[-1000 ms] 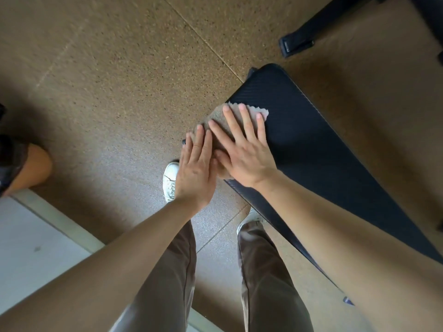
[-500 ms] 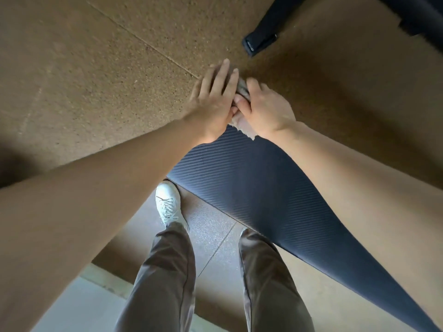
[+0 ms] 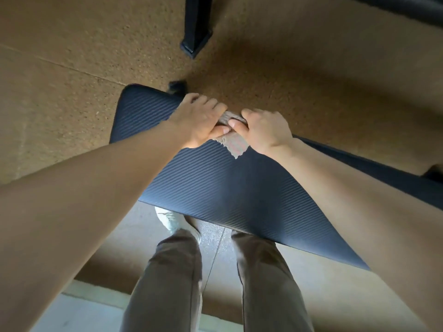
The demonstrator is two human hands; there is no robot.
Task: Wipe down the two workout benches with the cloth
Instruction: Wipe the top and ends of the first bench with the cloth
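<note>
A dark blue ribbed bench pad [image 3: 215, 188] runs from the upper left to the lower right in front of me. A beige cloth [image 3: 233, 142] with a zigzag edge lies draped over the pad's far edge. My left hand [image 3: 199, 121] and my right hand [image 3: 263, 130] sit side by side on that edge, both curled over the cloth and gripping it, thumbs touching it. Most of the cloth is hidden under the hands; only a corner shows on the pad's top.
A black metal frame leg [image 3: 195, 32] stands on the brown speckled floor just beyond the pad. Another dark piece of equipment [image 3: 407, 8] crosses the top right corner. My legs and a white shoe [image 3: 171, 219] are close under the pad's near edge.
Both hands slid the cloth from the pad's near side across to its far edge and curled over it. The view swung, showing the pad's end on the left.
</note>
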